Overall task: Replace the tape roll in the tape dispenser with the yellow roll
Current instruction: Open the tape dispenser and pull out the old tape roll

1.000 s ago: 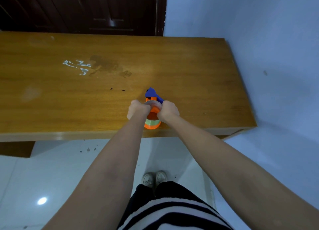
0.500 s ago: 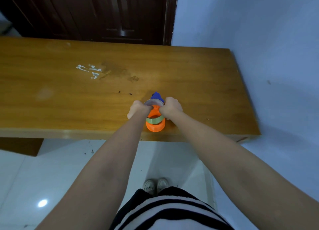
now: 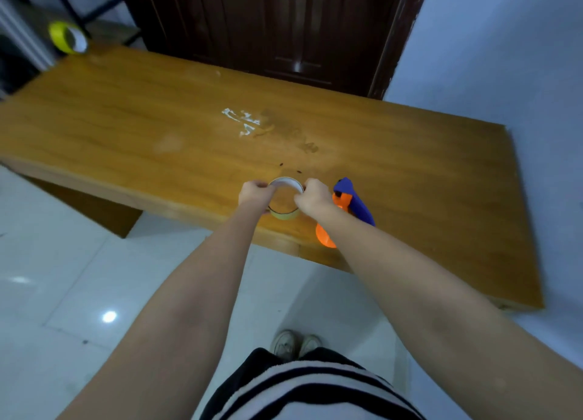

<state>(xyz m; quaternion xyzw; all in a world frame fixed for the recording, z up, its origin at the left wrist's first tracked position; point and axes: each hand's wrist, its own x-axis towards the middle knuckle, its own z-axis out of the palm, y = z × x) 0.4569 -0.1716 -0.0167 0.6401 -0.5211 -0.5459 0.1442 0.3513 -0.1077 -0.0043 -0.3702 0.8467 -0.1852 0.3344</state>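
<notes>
Two tape rolls: one [image 3: 285, 199] gripped by both hands, yellow roll [image 3: 67, 38] apart.

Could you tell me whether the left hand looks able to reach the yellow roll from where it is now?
Probably not: the left hand grips the old roll, and the yellow roll sits beyond the table's far left corner.

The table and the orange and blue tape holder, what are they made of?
The table looks like wood, or a wood-look board, with a smooth varnished top: streaky golden grain and a soft sheen show, plus a white scuff. The tape holder looks like hard plastic: bright, even orange and blue with smooth moulded curves.
</notes>
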